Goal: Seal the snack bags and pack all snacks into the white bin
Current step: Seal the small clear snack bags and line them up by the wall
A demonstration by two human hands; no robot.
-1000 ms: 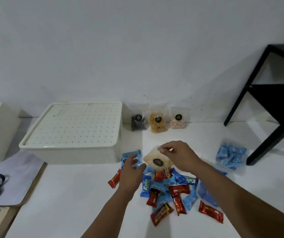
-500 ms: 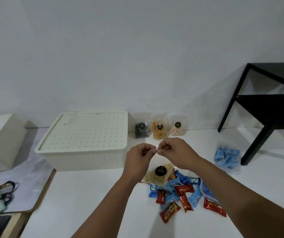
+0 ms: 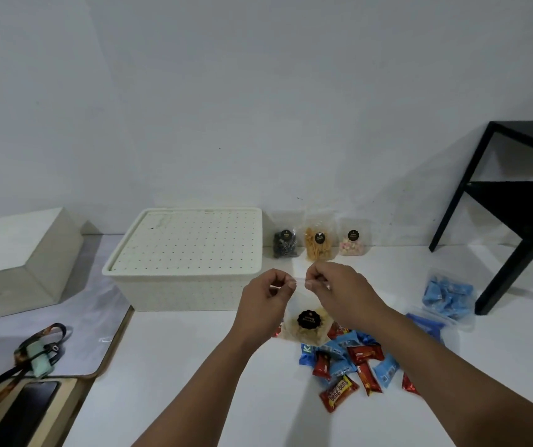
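White surface (image 3: pixel 178 366) carrying lidded white bin (image 3: pixel 188 262); left hand (image 3: pixel 266 301) and right hand (image 3: pixel 339 290) both pinching snack bag (image 3: pixel 305 321) top edge, fingers closed, holding it hanging above loose wrapped snacks (image 3: pixel 349 362), likely pressing its seal

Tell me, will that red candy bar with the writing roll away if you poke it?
Probably not: the red candy bar lies flat on the table, so it would likely slide. Its shiny wrapper looks slippery. It seems small and light, so a poke should move it easily.
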